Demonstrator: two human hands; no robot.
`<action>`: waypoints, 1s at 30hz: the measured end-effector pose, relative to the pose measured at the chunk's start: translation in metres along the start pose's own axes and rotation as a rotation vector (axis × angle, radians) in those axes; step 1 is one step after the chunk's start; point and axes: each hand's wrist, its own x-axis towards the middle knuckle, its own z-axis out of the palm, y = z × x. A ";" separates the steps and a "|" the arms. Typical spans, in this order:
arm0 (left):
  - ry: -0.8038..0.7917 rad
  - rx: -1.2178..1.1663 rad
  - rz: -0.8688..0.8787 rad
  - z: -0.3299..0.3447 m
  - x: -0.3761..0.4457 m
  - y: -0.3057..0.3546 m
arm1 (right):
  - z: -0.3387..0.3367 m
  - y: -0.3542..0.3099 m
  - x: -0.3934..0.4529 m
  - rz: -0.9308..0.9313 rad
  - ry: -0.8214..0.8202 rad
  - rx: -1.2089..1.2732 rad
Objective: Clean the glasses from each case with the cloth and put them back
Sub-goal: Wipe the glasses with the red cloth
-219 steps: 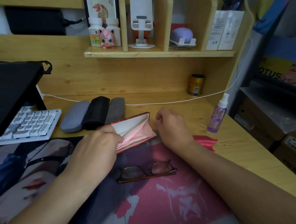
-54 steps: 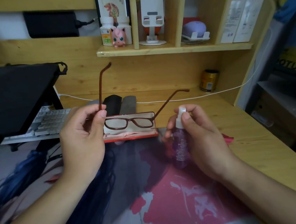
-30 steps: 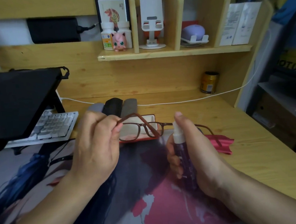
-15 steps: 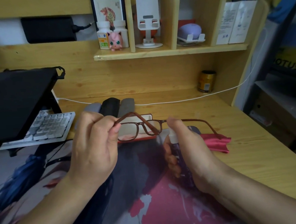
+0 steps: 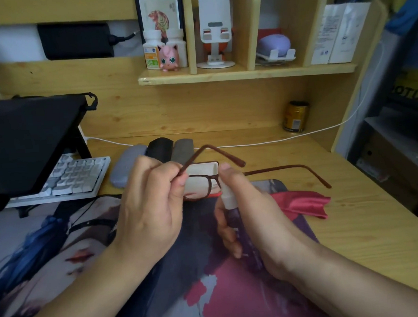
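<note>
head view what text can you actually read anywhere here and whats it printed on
"OTUS": large dark letters on the yellow box at the right edge, cut off on both sides.
White boxes on the shelf: fine print, too small to read.
White pill bottles: label blurred, unreadable.
Gold can: label unreadable.
Spray bottle in the right hand: small white marks, illegible.

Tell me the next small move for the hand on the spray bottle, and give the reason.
Probably press the nozzle. The right hand grips the purple spray bottle upright, a fingertip resting on its white top, close by the lenses of the brown glasses that the left hand pinches by a temple. The red cloth lies untouched on the desk, so wetting likely comes before wiping.
</note>
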 end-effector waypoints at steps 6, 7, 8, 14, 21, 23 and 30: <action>-0.035 -0.006 0.001 0.002 -0.002 0.003 | 0.008 -0.005 -0.004 0.007 0.040 -0.038; -0.036 0.000 -0.017 0.001 -0.001 0.003 | 0.007 -0.003 -0.004 0.012 0.042 -0.036; -0.033 0.008 -0.038 0.001 0.000 0.003 | 0.007 -0.002 -0.004 0.014 0.048 -0.037; -0.037 -0.142 -0.567 -0.002 0.006 0.010 | 0.001 0.008 -0.002 -0.085 0.127 -0.097; 0.085 -0.916 -1.420 -0.010 0.024 0.012 | 0.011 0.022 0.000 -0.354 0.242 -0.231; 0.072 -0.960 -1.446 -0.010 0.024 0.013 | 0.017 0.023 0.003 -0.365 0.239 -0.225; 0.029 -1.037 -1.461 -0.009 0.024 0.018 | 0.020 0.022 0.013 -0.358 0.264 -0.199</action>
